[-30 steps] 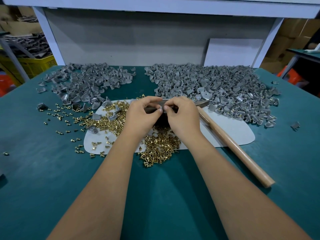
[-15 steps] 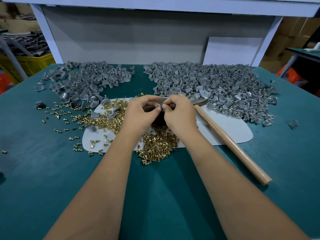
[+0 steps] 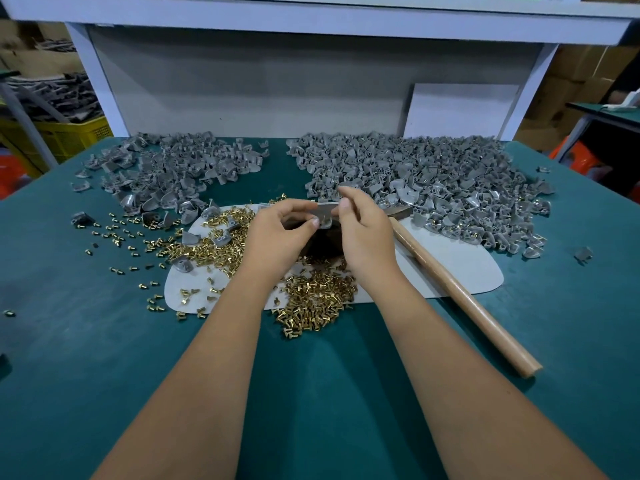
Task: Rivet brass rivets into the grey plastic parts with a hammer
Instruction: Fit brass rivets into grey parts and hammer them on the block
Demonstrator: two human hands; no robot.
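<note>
My left hand and my right hand meet over a dark block at the middle of the table. Between their fingertips they pinch one grey plastic part with a brass rivet stuck in it. Loose brass rivets lie heaped in front of the hands and spread to the left. The hammer lies to the right of my right hand, wooden handle toward me, its head partly hidden behind that hand. Neither hand touches it.
Two big piles of grey plastic parts fill the back of the green table: a left pile and a larger right pile. A pale mat lies under the work spot. A yellow crate stands off the table at left.
The hands have drawn slightly apart, so the grey part with its rivet now shows between the fingertips. My right hand's fingers have lifted a little. The hammer has not moved.
</note>
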